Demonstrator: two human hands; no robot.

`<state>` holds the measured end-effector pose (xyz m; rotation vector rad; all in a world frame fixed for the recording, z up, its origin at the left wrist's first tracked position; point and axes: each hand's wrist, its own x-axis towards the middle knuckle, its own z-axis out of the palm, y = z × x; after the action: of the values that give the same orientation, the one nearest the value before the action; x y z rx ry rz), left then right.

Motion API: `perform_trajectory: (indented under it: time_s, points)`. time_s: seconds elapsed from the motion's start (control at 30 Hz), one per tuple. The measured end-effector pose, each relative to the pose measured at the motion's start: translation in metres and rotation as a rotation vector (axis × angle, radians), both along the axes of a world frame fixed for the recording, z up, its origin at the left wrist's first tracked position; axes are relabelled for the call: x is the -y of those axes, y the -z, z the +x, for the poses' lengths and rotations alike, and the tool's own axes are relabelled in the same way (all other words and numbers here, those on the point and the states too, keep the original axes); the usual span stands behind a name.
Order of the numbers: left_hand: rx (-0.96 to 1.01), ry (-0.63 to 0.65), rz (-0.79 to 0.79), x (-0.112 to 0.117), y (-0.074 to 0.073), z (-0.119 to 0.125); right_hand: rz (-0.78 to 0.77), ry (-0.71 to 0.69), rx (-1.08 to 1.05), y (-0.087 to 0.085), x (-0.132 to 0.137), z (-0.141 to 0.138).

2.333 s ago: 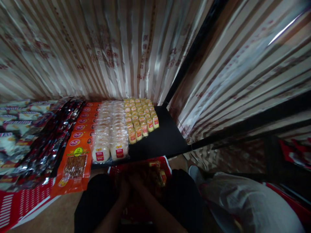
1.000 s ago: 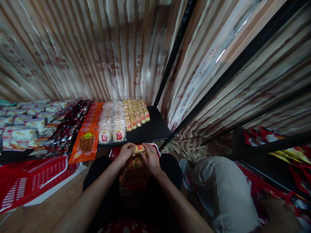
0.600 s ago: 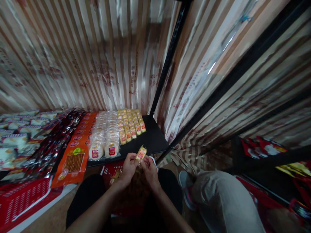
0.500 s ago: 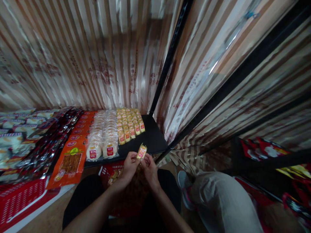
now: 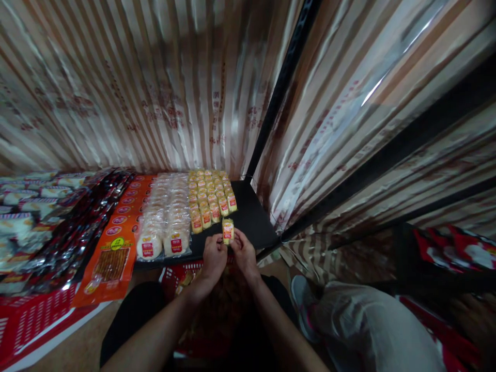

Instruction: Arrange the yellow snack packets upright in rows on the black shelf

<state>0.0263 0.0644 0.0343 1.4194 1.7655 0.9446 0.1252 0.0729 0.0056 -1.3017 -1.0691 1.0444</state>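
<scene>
Both my hands pinch one small yellow snack packet (image 5: 228, 230) with a red label, held upright just above the black shelf (image 5: 253, 219). My left hand (image 5: 214, 256) grips its lower left edge and my right hand (image 5: 243, 252) its lower right edge, fingers closed. The packet hovers in front of the rows of matching yellow packets (image 5: 209, 194) lined up on the shelf. A red basket (image 5: 178, 276) with more snacks sits between my knees, below my hands.
Left of the yellow rows lie white round cakes (image 5: 165, 225), orange packs (image 5: 116, 248), dark foil packs (image 5: 83, 217) and white bags (image 5: 23, 212). A black post (image 5: 279, 93) and striped foil walls enclose the shelf. Another person's leg (image 5: 364, 320) is at my right.
My hands rose from the basket with one yellow packet, turned it upright and carried it forward over the shelf's front edge, close to the yellow rows.
</scene>
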Motion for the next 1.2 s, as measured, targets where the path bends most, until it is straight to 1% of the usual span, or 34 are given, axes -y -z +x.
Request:
perform_trajectory:
  time_s: [0.1,0.2,0.37,0.5,0.63,0.77,0.93,1.1,1.2]
  points:
    - [0.001,-0.027,0.056,0.004,0.002,-0.005,0.013,-0.042,0.016,-0.002,-0.003,-0.009]
    - [-0.002,-0.037,0.075,0.004,0.004,-0.013,0.028,-0.069,0.037,-0.002,-0.007,-0.019]
    - [-0.035,-0.091,0.081,-0.006,0.004,-0.022,0.071,-0.051,0.102,0.001,-0.018,-0.030]
    - [-0.052,-0.107,0.081,-0.017,0.004,-0.020,0.080,-0.039,0.196,0.002,-0.027,-0.031]
    - [-0.064,-0.075,0.049,-0.028,0.002,-0.013,0.077,0.053,0.353,-0.003,-0.034,-0.030]
    - [-0.086,-0.086,0.013,-0.036,0.001,-0.006,0.067,0.114,0.469,-0.005,-0.039,-0.029]
    - [-0.089,-0.084,-0.018,-0.042,0.003,-0.004,0.047,0.077,0.578,0.001,-0.046,-0.028]
    - [-0.109,-0.075,0.008,-0.043,0.008,-0.007,0.076,0.073,0.693,0.007,-0.049,-0.029]
    - [-0.115,-0.078,0.022,-0.042,0.008,-0.007,0.074,0.071,0.724,0.007,-0.049,-0.030]
